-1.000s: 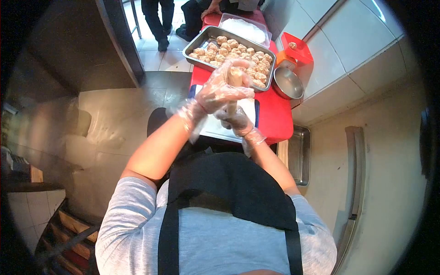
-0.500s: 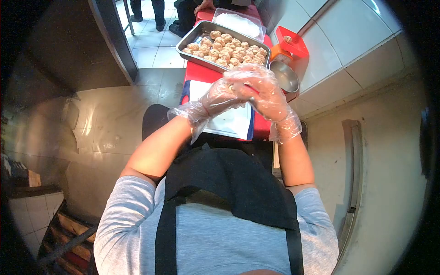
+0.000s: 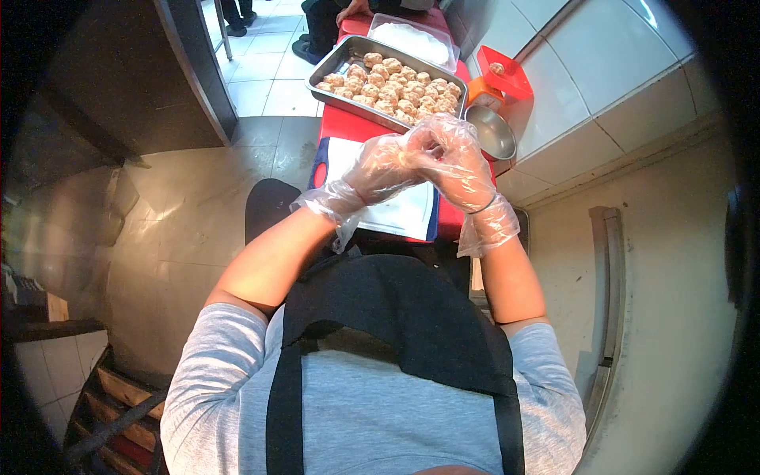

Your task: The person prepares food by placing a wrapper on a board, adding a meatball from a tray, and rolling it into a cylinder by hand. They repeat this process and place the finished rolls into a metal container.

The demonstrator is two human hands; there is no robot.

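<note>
My left hand [image 3: 385, 170] and my right hand [image 3: 454, 162], both in clear plastic gloves, meet above a white cutting board [image 3: 396, 215] with a dark blue edge. Their fingers curl together and are closed; whatever lies between them is hidden. Just beyond my hands stands a metal tray [image 3: 348, 103] filled with rows of lumpy, pale orange-brown balls [image 3: 388, 91], which look like raw meatballs.
Behind the tray is a clear plastic container [image 3: 409, 39] holding something white. To the right are a metal bowl [image 3: 491, 132], an orange box [image 3: 484, 94] and a red tray [image 3: 505, 73] against the tiled wall. Another person's hand [image 3: 353, 9] rests at the red table's far end.
My hands have turned slightly against each other, and the right fingers have shifted over the left ones. In the background, a person's legs have moved left and away.
</note>
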